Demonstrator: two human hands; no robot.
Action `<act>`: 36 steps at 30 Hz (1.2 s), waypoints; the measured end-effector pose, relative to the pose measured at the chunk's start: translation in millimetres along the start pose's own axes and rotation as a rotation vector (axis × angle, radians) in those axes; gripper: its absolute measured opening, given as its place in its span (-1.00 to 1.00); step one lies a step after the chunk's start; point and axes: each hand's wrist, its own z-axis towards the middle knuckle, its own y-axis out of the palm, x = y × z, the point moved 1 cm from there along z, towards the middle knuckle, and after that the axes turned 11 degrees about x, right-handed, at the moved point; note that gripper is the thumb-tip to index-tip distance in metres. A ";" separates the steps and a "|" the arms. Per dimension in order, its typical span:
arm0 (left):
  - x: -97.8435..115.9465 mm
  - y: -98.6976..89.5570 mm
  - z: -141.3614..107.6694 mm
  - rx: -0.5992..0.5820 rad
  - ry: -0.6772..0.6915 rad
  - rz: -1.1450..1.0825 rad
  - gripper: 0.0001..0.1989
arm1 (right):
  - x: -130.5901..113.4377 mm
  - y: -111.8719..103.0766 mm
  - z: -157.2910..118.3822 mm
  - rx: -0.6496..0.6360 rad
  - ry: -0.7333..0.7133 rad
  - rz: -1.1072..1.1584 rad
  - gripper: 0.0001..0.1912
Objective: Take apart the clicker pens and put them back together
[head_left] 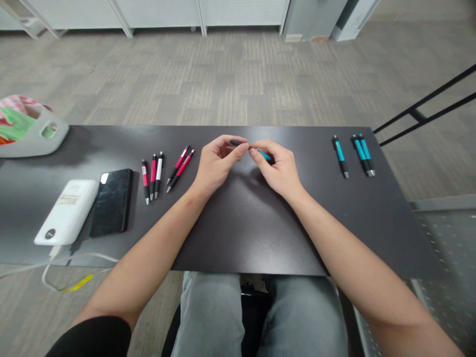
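Observation:
Above the middle of the table, my left hand (217, 161) and my right hand (277, 166) meet on a blue pen (264, 154) with black ends. My left thumb and fingers pinch its black part, which sticks out past the fingertips. The fingers of my right hand close around the blue barrel and hide much of it. I cannot tell whether the pen is in one piece. To the left lie two red pens (179, 166). Beside them are two more red pens (153, 176) and a white pen (159, 173). Three blue pens (362, 153) rest at the right.
The dark table (238, 233) holds a black phone (111, 203) and a white power bank (67, 210) with a cable (85, 256) hanging over the front edge. A white basket (55, 134) with coloured cloth stands at the far left. Black metal bars (420, 114) rise beyond the right edge.

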 end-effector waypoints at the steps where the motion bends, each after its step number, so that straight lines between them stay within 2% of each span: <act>1: 1.5 -0.7 0.1 -0.002 -0.004 0.020 -0.70 | -0.5 0.0 0.2 -0.004 0.002 0.000 -0.71; 4: 5.1 -3.6 0.8 0.001 0.006 0.124 -0.61 | -2.1 0.4 0.9 -0.007 -0.010 0.004 -0.72; 7: 7.7 -6.7 2.8 0.024 0.027 0.184 -0.60 | -1.3 0.8 1.3 -0.003 -0.028 -0.001 -0.72; 13: 13.1 -11.1 10.7 0.118 0.023 0.142 -0.59 | 5.2 -1.0 1.6 0.010 -0.006 -0.034 -0.71; 17: 10.7 -15.9 15.6 0.140 0.025 0.122 -0.57 | 7.7 -2.8 3.3 0.019 0.036 -0.062 -0.69; 24: -8.0 -24.7 20.0 0.127 0.034 0.271 -0.67 | 12.6 -5.7 4.8 0.025 0.092 -0.110 -0.66; 29: -9.2 -26.4 20.3 0.074 -0.005 0.275 -0.68 | 12.4 -7.3 4.6 -0.005 0.084 -0.119 -0.69; 33: -9.3 -25.5 22.5 0.036 -0.032 0.258 -0.53 | 16.9 -7.2 5.1 -0.010 0.092 -0.132 -0.68; 36: -14.2 -25.3 25.7 0.002 -0.041 0.201 -0.50 | 21.4 -7.2 5.7 -0.010 0.072 -0.123 -0.66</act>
